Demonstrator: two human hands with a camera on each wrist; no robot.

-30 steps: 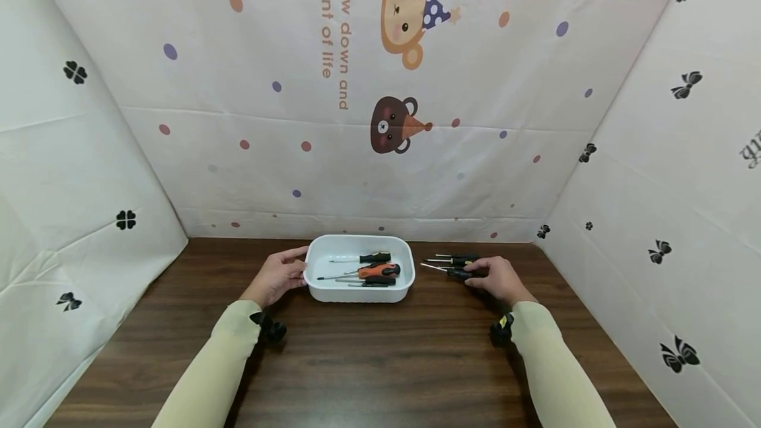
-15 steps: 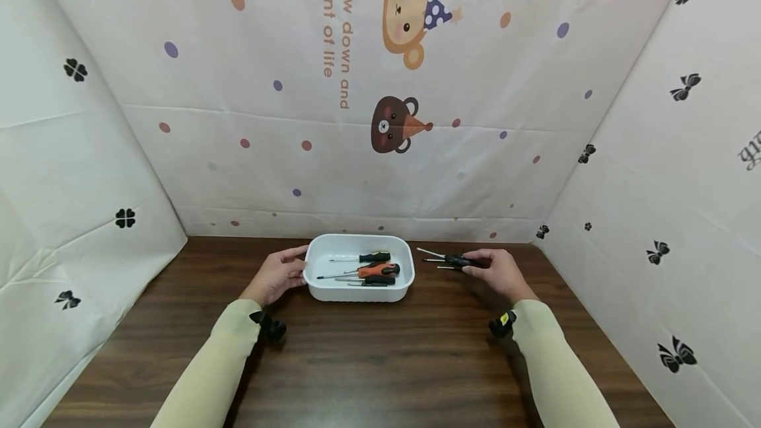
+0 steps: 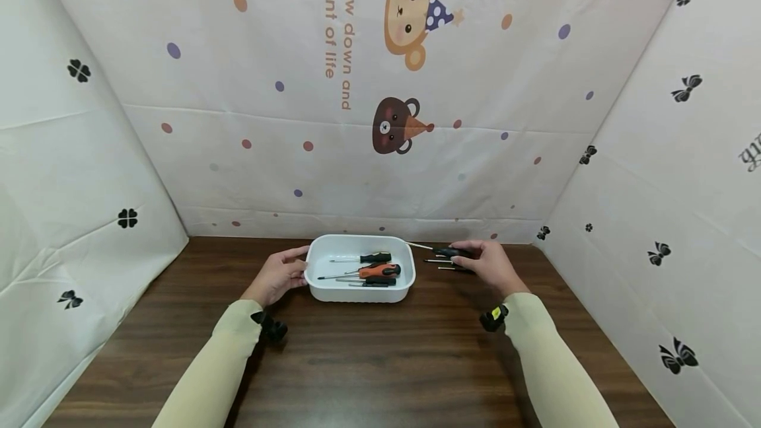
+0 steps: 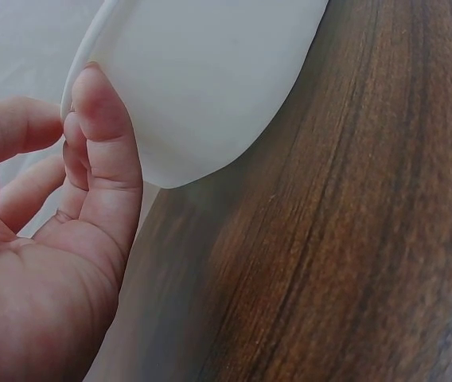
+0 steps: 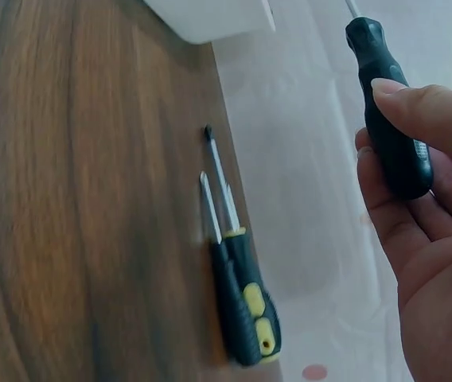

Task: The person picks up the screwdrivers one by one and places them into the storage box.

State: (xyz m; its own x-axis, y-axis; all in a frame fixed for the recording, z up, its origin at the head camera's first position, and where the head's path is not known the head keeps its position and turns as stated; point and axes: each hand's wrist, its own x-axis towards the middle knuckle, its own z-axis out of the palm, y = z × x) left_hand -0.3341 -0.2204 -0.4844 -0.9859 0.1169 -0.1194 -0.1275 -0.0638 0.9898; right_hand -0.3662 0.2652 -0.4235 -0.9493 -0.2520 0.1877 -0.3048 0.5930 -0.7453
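Held screwdriver (image 5: pixel 381 131) tip-first toward the white box (image 3: pixel 357 294)

Right of centre in the head view, the right hand (image 3: pixel 490 266) pinches a black handle, thumb on one side, fingers on the other. We note the long axis: nearly sideways across the frame, shaft running left and slightly up from the hand, handle end to the right. The tip sits at the box's upper right corner; whether it crosses the rim or hangs just behind, we cannot tell. The right wrist view shows this tool apart from its neighbours, and we judge it lifted off the bench (image 3: pixel 368 362).

The right hand is the one nearer the loose tools. Just below it we find a yellow-marked screwdriver (image 5: pixel 248 267) and a plain black screwdriver (image 5: pixel 238 318), side by side, shafts likewise toward the box. Any further handle there is hidden from us.

At the box's left end, the left hand (image 3: pixel 278 277) rests with loosely extended fingers against the rim and outer wall. Inside, we see an orange-handled screwdriver (image 3: pixel 378 271) among black-handled ones, tips left, handles right: much the same axis as the held one.
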